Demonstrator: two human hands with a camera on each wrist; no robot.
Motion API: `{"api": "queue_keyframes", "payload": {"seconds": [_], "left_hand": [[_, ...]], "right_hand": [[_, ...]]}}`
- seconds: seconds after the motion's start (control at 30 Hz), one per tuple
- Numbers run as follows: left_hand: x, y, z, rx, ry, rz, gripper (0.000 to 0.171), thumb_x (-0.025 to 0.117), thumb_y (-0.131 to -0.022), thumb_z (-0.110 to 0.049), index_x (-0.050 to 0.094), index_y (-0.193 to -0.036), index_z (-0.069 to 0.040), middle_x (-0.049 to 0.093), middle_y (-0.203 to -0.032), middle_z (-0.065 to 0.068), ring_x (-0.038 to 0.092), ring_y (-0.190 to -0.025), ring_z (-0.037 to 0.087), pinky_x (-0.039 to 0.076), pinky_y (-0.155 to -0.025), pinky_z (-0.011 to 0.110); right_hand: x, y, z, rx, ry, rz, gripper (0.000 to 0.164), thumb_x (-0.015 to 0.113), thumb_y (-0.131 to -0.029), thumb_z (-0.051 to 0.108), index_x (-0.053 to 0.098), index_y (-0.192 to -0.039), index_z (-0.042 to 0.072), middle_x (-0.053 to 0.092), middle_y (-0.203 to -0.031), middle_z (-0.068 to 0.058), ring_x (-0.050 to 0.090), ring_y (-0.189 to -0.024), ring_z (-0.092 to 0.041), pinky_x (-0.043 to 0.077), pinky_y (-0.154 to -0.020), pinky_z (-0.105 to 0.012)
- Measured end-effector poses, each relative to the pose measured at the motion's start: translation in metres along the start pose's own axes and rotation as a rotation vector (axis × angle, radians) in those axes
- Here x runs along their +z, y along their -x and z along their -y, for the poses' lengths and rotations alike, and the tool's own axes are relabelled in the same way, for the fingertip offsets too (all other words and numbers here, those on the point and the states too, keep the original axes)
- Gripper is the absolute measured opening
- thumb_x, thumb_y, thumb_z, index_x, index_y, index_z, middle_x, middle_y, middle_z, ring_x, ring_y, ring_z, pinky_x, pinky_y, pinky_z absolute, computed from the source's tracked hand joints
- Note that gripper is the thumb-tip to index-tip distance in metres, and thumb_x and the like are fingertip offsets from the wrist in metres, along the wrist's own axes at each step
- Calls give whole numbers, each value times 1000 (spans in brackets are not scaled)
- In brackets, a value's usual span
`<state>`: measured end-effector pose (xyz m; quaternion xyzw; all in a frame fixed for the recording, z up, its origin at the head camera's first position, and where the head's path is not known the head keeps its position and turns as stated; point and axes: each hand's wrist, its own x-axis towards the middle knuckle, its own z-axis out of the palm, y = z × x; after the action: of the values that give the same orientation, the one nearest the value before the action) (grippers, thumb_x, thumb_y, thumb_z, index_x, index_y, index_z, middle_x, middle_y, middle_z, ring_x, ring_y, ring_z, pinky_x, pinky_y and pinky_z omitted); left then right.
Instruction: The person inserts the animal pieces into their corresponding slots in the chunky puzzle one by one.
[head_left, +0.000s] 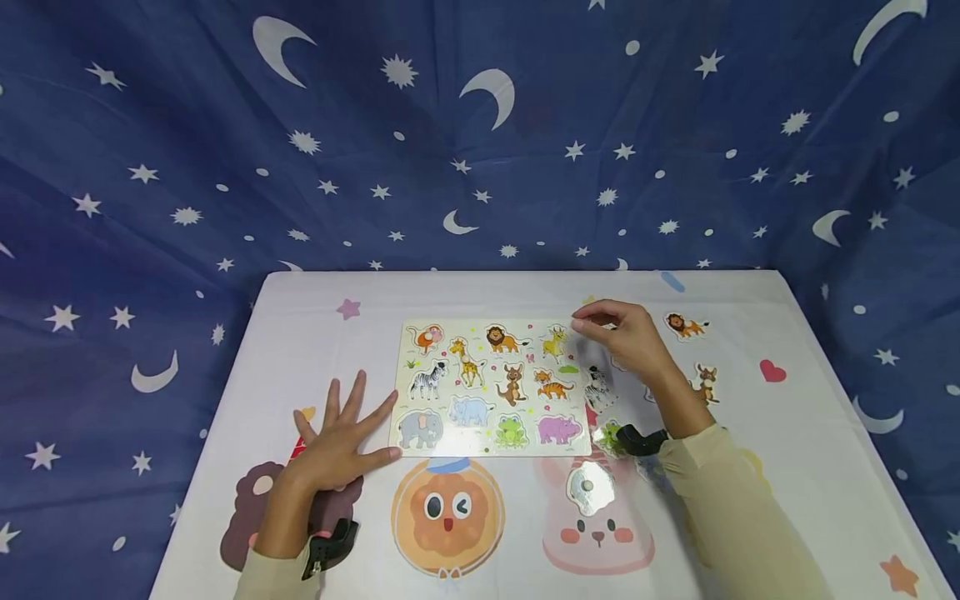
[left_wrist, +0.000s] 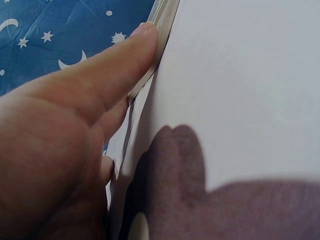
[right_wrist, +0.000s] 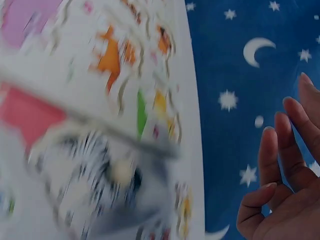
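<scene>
An animal puzzle board [head_left: 461, 327] lies on the table, with pictures such as a giraffe, a hippo and a frog in its places. My left hand [head_left: 341, 437] rests beside its left edge with fingers spread; in the left wrist view the fingers [left_wrist: 142, 45] touch the board's side [left_wrist: 167, 25]. At the board's top right corner hovers my right hand [head_left: 630, 337], its fingers bent and holding nothing that I can see. Below that hand lies a loose zebra piece [head_left: 598, 390], whose knob shows blurred in the right wrist view.
Right of the board lie a lion piece [head_left: 685, 325], a kangaroo piece [head_left: 705, 383] and a frog piece [head_left: 611, 437]. One shiny knobbed piece [head_left: 591, 488] lies nearer the front edge. Other pieces are partly hidden under my right arm. A starry curtain [head_left: 420, 133] hangs behind.
</scene>
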<state>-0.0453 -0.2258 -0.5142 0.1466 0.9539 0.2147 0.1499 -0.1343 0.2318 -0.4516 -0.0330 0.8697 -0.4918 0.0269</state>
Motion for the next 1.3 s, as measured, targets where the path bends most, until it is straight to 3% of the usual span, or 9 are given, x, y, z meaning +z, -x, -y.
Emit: {"api": "queue_keyframes", "payload": {"seconds": [0.2,0.33,0.53,0.8,1.13,1.3], "left_hand": [[0,0,-1,-5,3,7,85,65,-86,-69,35,-159,-35,-4,-173,15,-15,-153,55,-20,-96,89],[0,-1,-1,-6,-1,3,85,64,-86,-69,35,-159,-36,-3,-173,15,-15,-153,55,-19,-96,89],[0,-1,0,-10,9,0,85,65,-86,-68,36,-158,-35,-3,-173,16,-15,-153,55,-19,-97,89],[0,1,1,-17,1,6,85,64,-86,-70,35,-158,-36,-3,-173,15,-15,-153,54,-19,-97,89],[-1,1,1,-20,-2,2,85,64,-86,-69,36,-158,-35,-3,-173,16,-15,-153,55,-19,-97,89],[0,1,0,-12,2,6,85,64,-86,-69,36,-158,-36,-3,-173,15,-15,-154,54,-19,-97,89]], "right_hand": [[-20,10,-26,55,38,-107,40,73,-93,43,76,-116,11,72,-110,-8,65,-89,-15,57,-69,-33],[-30,15,-42,67,105,-131,43,71,-95,45,74,-120,11,71,-117,-9,62,-100,-14,54,-76,-24],[-41,23,-60,118,173,-136,46,68,-96,47,72,-123,10,68,-120,-12,59,-108,-23,50,-82,-29],[-51,35,-79,178,159,-153,49,69,-95,50,72,-124,10,65,-118,-8,57,-100,-13,48,-76,-11],[-70,38,-88,313,138,-203,58,68,-93,56,68,-132,13,66,-122,-8,56,-102,-14,50,-75,-14],[-84,39,-98,358,125,-252,59,69,-93,56,67,-134,13,68,-114,5,59,-98,-6,50,-76,-14]]}}
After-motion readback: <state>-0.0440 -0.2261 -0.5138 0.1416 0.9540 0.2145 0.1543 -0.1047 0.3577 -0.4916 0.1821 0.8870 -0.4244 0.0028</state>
